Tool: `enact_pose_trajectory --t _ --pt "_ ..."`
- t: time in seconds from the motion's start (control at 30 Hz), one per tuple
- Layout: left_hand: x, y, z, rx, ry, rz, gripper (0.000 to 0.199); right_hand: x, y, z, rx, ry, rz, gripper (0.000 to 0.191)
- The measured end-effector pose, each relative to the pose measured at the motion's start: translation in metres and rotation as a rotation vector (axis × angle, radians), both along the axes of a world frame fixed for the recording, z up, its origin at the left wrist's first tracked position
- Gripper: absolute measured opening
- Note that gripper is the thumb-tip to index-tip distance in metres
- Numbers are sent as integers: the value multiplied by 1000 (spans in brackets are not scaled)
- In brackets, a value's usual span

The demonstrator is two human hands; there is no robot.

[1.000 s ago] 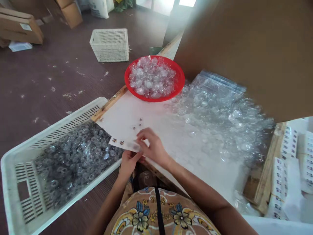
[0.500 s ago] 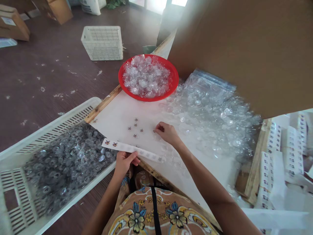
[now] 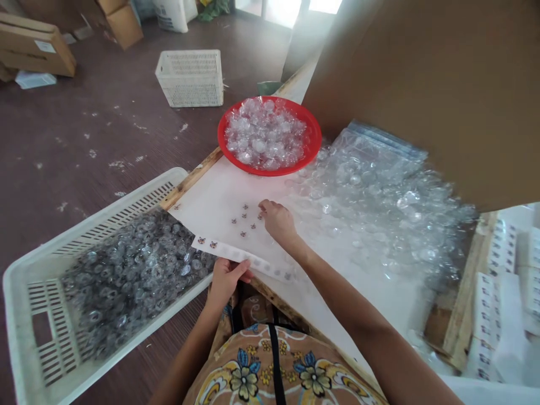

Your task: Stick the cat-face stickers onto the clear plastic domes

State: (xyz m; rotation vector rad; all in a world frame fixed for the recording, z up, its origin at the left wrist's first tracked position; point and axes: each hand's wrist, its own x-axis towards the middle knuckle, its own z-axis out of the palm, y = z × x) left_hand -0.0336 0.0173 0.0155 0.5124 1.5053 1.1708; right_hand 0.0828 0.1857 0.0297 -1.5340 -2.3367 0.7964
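Near the table's front edge my left hand [image 3: 230, 278] pinches a white sticker strip [image 3: 236, 256] between thumb and fingers. Two small printed stickers show at the strip's left end; the rest of it looks bare or faint. My right hand [image 3: 277, 222] is closed just above the white tabletop [image 3: 211, 191], its fingertips beside several small printed stickers [image 3: 243, 233] lying in a loose group. Whatever its fingertips hold, if anything, is too small to make out. Behind the hands, a red basin [image 3: 312, 140] holds many clear plastic domes.
Clear plastic pieces [image 3: 379, 208] and bags are heaped on the table's right side, beside a large cardboard sheet [image 3: 442, 90]. A white crate [image 3: 25, 337] full of clear pieces stands at left. More sticker strips [image 3: 483, 326] lie at far right; another crate [image 3: 192, 79] stands behind.
My right hand has moved up and to the left relative to the tabletop, and a sticker now shows by its fingertips. My left hand still holds the strip. The whole view has shifted slightly.
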Motion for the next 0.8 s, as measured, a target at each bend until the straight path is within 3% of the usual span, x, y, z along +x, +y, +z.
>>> enact_pose_trajectory --t 0.07,0.17,0.23,0.43,0.63,0.7,0.8 --pt "1 0 0 -4 -1 -1 37 -9 -17 10 -35 151 91 18" --pt "1 1 1 -5 1 -12 33 -26 -48 24 -219 413 268 18" --pt "0 2 1 -2 6 -21 30 -37 -62 29 -270 488 305 11" --pt "-3 2 0 26 47 -28 21 -48 -75 29 -117 476 249 11" --pt "-6 1 0 64 84 -28 14 -41 -87 31 103 497 365 13" --pt "-6 0 1 56 77 -36 18 -32 -81 34 73 627 325 11" --pt "-4 -3 1 34 48 -51 27 -5 -57 33 -82 685 89 7"
